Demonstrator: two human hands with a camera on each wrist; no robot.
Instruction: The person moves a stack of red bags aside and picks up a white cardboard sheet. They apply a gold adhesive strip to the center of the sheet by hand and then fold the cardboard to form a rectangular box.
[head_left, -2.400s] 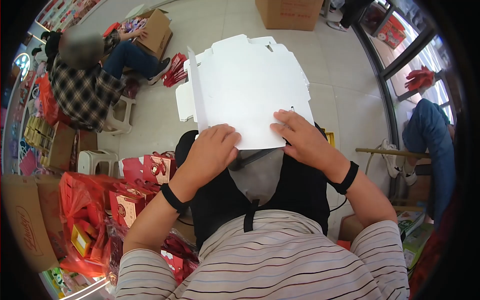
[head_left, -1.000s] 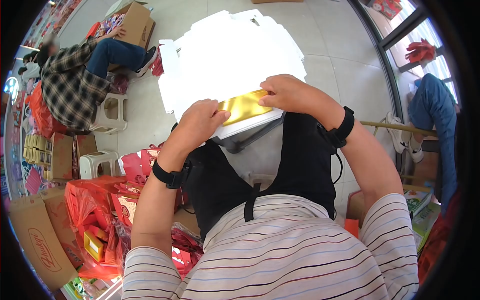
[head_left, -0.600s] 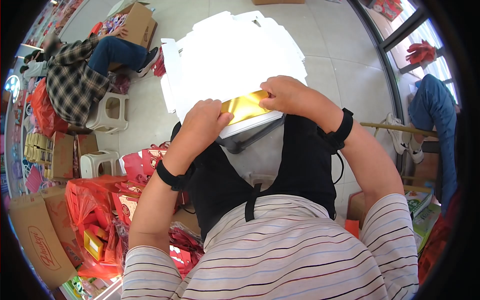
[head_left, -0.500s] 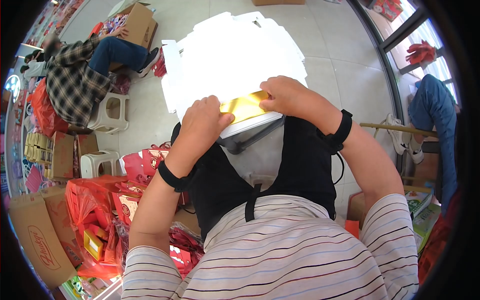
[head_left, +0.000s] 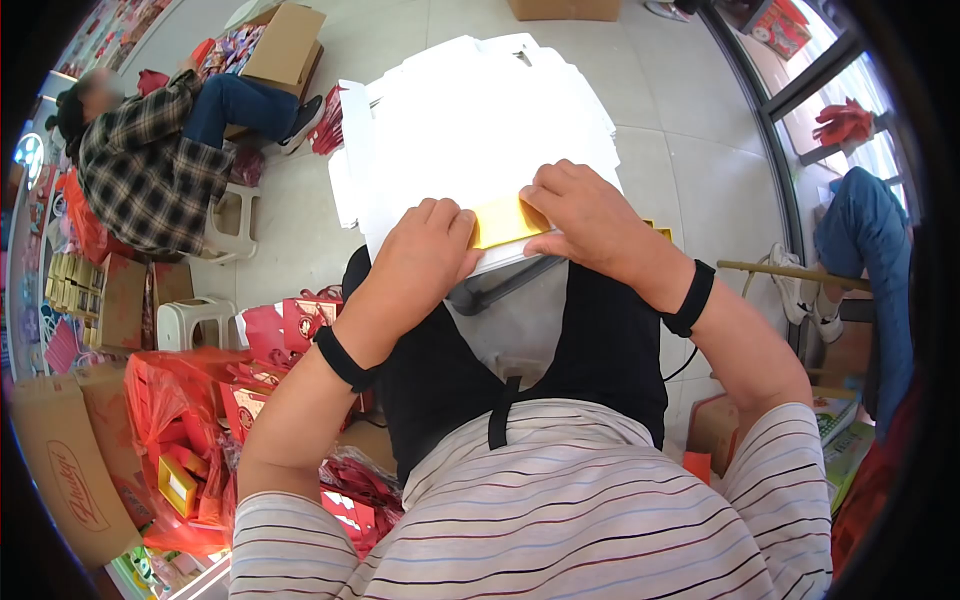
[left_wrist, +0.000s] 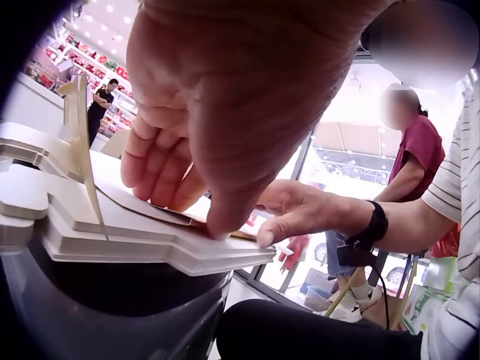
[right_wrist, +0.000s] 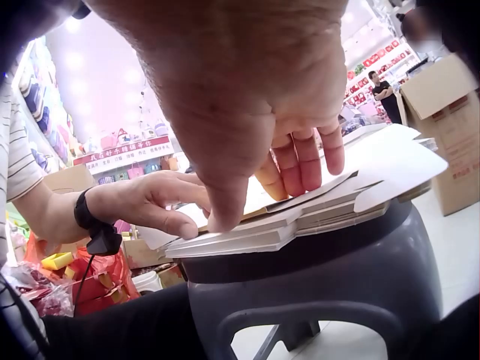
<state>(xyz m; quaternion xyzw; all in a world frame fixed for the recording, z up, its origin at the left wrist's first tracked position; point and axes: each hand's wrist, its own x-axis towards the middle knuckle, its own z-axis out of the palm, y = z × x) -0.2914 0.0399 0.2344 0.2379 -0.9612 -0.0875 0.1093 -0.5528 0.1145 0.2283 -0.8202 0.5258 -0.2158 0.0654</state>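
Note:
A stack of flat, die-cut cardboard box blanks (head_left: 480, 120), bright white on top, lies on a grey plastic stool (right_wrist: 315, 292) between the knees. Along the near edge of the top blank, a gold strip (head_left: 495, 222) is folded up and over. My left hand (head_left: 425, 255) grips the strip's left part, thumb at the near edge and fingers over its far side. At the other end, my right hand (head_left: 590, 220) holds the strip between thumb and fingers. In both wrist views the fingertips meet the top blank, and the palms hide part of the fold.
A red plastic bag (head_left: 160, 400) with red and yellow boxes sits at the left, beside a brown carton (head_left: 70, 460). White stools (head_left: 195, 320) stand further off. Someone in a checked shirt (head_left: 150, 150) sits at upper left by an open carton (head_left: 285, 45).
Earlier both hands lay on a plain white sheet; then the gold strip was turned up. Since then the hands have drawn closer together, and less gold shows between them.

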